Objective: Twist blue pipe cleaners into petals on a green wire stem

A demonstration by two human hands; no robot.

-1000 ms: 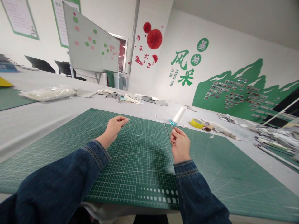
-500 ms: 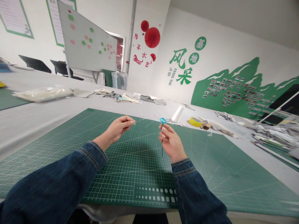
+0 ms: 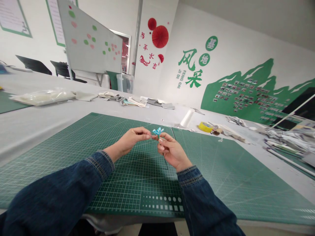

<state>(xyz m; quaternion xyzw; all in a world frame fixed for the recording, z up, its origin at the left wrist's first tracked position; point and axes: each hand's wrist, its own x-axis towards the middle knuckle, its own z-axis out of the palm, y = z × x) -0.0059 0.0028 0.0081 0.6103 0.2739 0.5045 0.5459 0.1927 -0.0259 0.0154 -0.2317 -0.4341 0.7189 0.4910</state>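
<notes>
A small blue artificial flower on a thin dark stem stands in my right hand, pinched just below its petals between thumb and fingers. The stem comes out under the hand and slants down over the green cutting mat. Close to the left side of the flower, my left hand is closed in a pinch. Whatever those left fingertips hold is too small to make out. Both hands are raised above the mat.
Behind the mat lie a white cone of thread, a yellow tape roll and fabric scraps. A clear plastic bag rests at the back left. More cloth and a pale rod are at the right.
My hands have come together: the left moved right, the right moved left with the flower. The flower tilts more to the left, its stem now slanting.
</notes>
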